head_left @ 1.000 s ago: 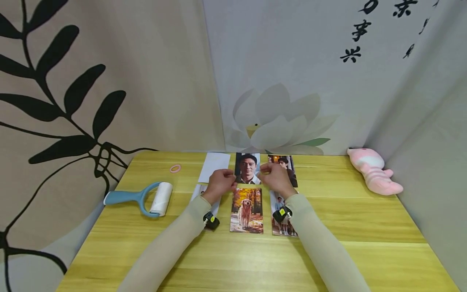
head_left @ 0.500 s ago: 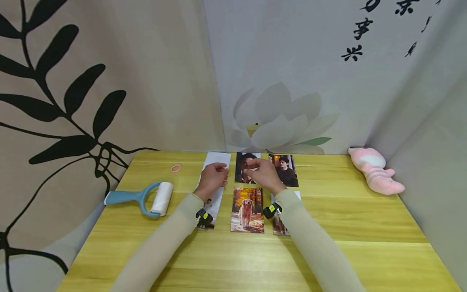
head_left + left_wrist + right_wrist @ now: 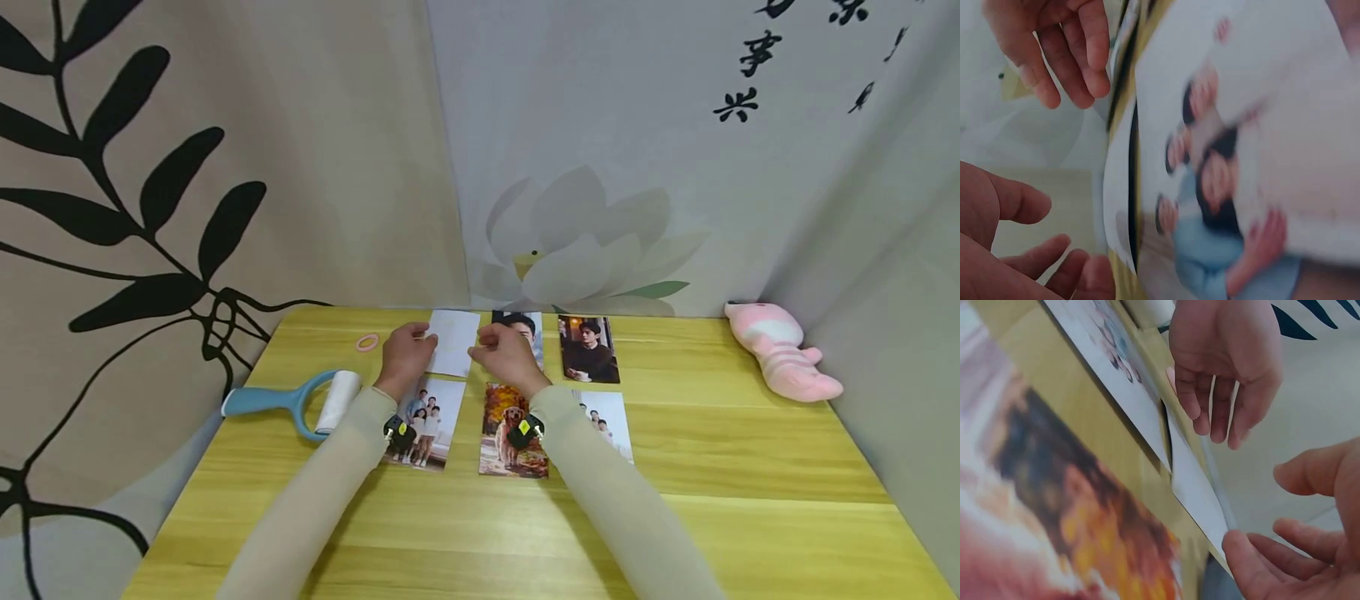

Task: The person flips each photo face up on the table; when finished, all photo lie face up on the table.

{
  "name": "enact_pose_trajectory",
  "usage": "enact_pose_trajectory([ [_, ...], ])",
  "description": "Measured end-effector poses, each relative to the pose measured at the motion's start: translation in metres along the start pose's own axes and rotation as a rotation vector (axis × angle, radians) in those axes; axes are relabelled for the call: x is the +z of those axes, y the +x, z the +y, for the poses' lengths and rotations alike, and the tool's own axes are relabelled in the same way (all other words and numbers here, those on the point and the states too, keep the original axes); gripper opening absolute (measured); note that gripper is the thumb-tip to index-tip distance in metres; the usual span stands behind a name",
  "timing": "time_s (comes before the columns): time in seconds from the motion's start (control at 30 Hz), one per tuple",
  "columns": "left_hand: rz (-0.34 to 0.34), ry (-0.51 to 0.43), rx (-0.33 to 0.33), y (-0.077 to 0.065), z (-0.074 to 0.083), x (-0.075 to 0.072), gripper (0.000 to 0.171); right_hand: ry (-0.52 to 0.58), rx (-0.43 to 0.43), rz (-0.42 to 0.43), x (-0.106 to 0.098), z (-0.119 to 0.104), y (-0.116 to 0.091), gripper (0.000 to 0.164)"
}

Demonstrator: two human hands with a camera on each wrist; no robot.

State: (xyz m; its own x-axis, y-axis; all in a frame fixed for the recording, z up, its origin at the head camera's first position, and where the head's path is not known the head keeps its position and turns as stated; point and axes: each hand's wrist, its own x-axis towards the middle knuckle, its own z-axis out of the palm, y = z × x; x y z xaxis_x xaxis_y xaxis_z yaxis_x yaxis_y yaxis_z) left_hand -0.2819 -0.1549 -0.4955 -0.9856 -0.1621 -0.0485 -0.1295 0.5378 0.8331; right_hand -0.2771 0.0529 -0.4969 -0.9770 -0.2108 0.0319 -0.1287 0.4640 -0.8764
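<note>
A blank white card (image 3: 453,343) lies in the back row of prints, between my two hands. My left hand (image 3: 406,360) is at its left edge, fingers relaxed and slightly bent. My right hand (image 3: 512,360) is at its right edge, thumb and fingers apart in the right wrist view; one fingertip (image 3: 1238,550) appears at the card's edge, contact unclear. Neither hand holds anything. The portrait photo (image 3: 528,325) is partly hidden behind my right hand. In front lie a family photo (image 3: 432,421) and a dog photo (image 3: 504,433), partly covered by my sleeves and wrist cameras.
Right of these lie a photo of a person in dark clothes (image 3: 589,350) and another group photo (image 3: 607,421). A blue-handled lint roller (image 3: 281,402) and a pink ring (image 3: 367,342) lie left. A pink plush toy (image 3: 783,350) rests at the back right.
Both hands have moved left, from either side of the portrait photo to either side of the blank white card. The photo of the person in dark clothes and the left family photo are uncovered more.
</note>
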Motion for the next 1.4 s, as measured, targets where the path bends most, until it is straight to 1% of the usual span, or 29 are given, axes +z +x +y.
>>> enact_pose_trajectory([
  [0.1, -0.007, 0.002, -0.014, 0.005, -0.007, -0.004, 0.047, 0.013, 0.009, -0.019, 0.008, -0.001, 0.001, 0.052],
  [0.27, -0.031, -0.025, -0.032, 0.008, -0.014, -0.007, 0.049, 0.013, 0.063, -0.059, 0.017, -0.004, 0.002, 0.057],
  [0.43, -0.073, -0.082, -0.079, 0.010, -0.012, -0.009, 0.051, 0.011, 0.083, -0.071, 0.022, -0.008, 0.004, 0.058],
  [0.53, -0.094, -0.100, -0.111, 0.009, -0.010, -0.010, 0.052, 0.000, 0.073, -0.072, 0.025, -0.010, 0.005, 0.058],
  [0.63, -0.107, -0.097, -0.129, 0.009, -0.007, -0.010, 0.051, -0.073, 0.045, -0.064, 0.027, -0.009, 0.006, 0.060],
  [0.77, -0.108, -0.086, -0.140, 0.008, -0.006, -0.009, 0.050, -0.216, -0.016, -0.073, 0.030, -0.009, 0.007, 0.065],
  [0.87, -0.108, -0.084, -0.133, 0.008, -0.007, -0.008, 0.048, -0.288, -0.054, -0.093, 0.032, -0.010, 0.008, 0.069],
  [1.0, -0.111, -0.093, -0.122, 0.007, -0.010, -0.007, 0.048, -0.334, -0.082, -0.101, 0.037, -0.011, 0.009, 0.068],
  [1.2, -0.118, -0.106, -0.129, 0.007, -0.013, -0.007, 0.046, -0.384, -0.069, -0.093, 0.042, -0.013, 0.008, 0.063],
  [1.4, -0.108, -0.093, -0.108, 0.008, -0.012, -0.008, 0.046, -0.405, -0.068, -0.096, 0.040, -0.015, 0.008, 0.061],
])
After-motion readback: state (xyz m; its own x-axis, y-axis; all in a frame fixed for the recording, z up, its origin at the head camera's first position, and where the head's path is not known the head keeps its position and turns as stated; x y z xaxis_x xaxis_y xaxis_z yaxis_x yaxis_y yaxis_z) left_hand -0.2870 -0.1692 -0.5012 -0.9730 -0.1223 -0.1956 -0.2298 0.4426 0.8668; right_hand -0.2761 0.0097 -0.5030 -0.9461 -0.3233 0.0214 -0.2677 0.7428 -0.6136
